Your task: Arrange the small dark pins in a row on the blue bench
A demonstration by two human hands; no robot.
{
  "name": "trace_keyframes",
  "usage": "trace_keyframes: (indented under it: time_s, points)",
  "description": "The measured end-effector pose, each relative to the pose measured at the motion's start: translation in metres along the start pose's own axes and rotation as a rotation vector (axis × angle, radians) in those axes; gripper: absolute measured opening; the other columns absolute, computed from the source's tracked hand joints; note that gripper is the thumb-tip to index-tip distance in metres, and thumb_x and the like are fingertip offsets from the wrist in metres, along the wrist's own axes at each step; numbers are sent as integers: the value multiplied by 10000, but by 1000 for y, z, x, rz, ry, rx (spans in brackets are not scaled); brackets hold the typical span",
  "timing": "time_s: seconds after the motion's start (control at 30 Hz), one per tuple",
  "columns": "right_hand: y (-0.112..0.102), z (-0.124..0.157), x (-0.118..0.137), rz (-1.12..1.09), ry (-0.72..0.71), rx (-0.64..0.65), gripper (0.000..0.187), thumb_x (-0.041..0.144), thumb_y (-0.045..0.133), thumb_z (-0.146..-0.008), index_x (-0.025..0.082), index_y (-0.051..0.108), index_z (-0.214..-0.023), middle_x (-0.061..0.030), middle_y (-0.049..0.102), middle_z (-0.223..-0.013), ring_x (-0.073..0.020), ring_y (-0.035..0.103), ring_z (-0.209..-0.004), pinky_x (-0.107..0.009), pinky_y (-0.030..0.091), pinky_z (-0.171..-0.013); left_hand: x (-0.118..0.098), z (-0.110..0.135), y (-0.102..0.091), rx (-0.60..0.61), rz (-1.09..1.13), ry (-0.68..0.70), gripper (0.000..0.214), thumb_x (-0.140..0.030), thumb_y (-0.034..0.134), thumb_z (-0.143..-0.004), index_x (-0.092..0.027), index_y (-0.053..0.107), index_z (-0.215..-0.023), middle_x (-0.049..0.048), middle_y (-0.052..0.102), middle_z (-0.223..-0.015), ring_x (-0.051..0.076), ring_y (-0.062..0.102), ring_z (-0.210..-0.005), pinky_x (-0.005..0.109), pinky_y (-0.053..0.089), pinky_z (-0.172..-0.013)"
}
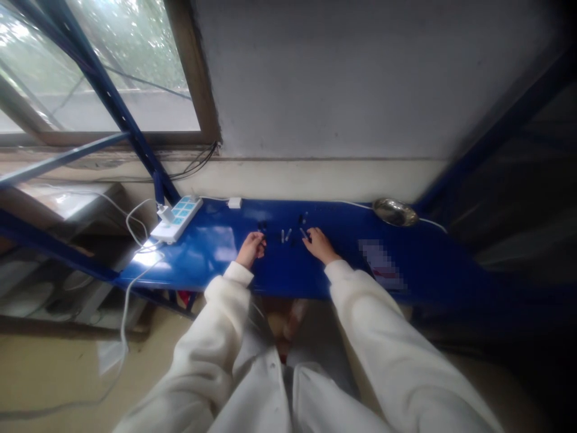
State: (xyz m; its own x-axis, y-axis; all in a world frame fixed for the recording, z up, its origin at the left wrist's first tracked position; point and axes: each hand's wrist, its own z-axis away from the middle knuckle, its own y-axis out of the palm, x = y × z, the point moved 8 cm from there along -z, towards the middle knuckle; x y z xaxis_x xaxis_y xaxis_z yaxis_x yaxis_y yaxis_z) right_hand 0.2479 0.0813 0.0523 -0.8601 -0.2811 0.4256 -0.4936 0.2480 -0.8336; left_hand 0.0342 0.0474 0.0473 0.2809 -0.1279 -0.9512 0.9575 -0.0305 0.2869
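My left hand [252, 248] is above the blue tabletop with its fingers curled together in a pinch. A small dark bit shows at its fingertips, too small to name. My right hand [319, 245] reaches in from the other side. Its thumb and forefinger close on a small clear tube [304, 233] with a slim shape. Between the hands lie two more small tubes, one upright in the view [283, 236] and one slanted [289, 234]. Small dark pieces [262, 225] lie just beyond my left hand, and another dark piece [300, 219] sits beyond the tubes.
On the left of the blue table [202, 264] stands a white power strip [178, 219] with plugs and trailing cables. A white adapter [235, 202] lies at the back edge. To the right are a shiny metal bowl [395, 212] and a blurred-out flat item [382, 264]. A wall rises behind.
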Motion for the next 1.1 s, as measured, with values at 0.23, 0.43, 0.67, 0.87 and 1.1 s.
trace_keyframes:
  time_s: [0.23,0.43,0.67,0.87,1.1]
  points:
    - [0,4,-10,26,86,-50,85,220,489,-723,173,500,-654,-66,507,-739,-164,493,-660,-291,399,-630,-24,7,6,40,-212,89,341,-433,562,-686,-160,385,-788,45,633,-666,57,459,-319,162,237,-305]
    - [-35,6,20,-144,-7,-218,141,269,428,-785,176,522,-737,-59,540,-731,-164,500,-686,-286,396,-654,-41,13,12,-15,-235,162,362,-467,561,-670,-162,384,-757,28,633,-594,56,444,-289,154,220,-298]
    - [-62,9,91,-306,-275,-113,154,292,416,-812,198,537,-793,-29,542,-757,-132,504,-684,-246,401,-656,-71,20,29,-34,-225,266,335,-458,544,-689,-152,424,-750,14,619,-569,52,430,-285,165,246,-306]
    - [-66,13,101,-319,-298,-111,162,288,412,-817,194,539,-780,-27,534,-746,-128,500,-682,-239,396,-651,-80,20,29,-52,-237,323,326,-458,521,-710,-152,422,-760,7,609,-562,53,436,-293,164,243,-305]
    - [-65,14,103,-340,-295,-107,156,287,427,-810,191,542,-768,-22,529,-730,-124,494,-666,-236,390,-639,-80,20,26,-94,-203,328,343,-479,510,-710,-153,419,-767,-1,599,-558,46,430,-295,161,243,-310]
